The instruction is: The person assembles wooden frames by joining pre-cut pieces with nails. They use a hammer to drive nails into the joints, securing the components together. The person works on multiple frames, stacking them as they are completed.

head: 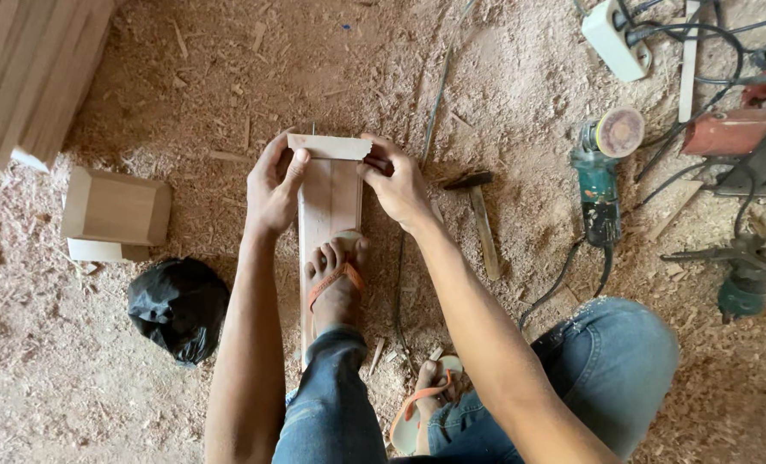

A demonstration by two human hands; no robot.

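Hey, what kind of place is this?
Likely a woodworking shop: sawdust floor, angle grinder, hammer, and both hands, left hand and right hand, holding a wood piece.

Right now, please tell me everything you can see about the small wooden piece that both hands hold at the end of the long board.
The small wooden piece is a short, pale, flat strip of bare wood, cut at an angle on its right end. It lies crosswise over the far end of the long board, which lies on the sawdust-covered floor. The left hand presses it from the left and the right hand grips its right end. A foot in an orange sandal pins the board lower down.
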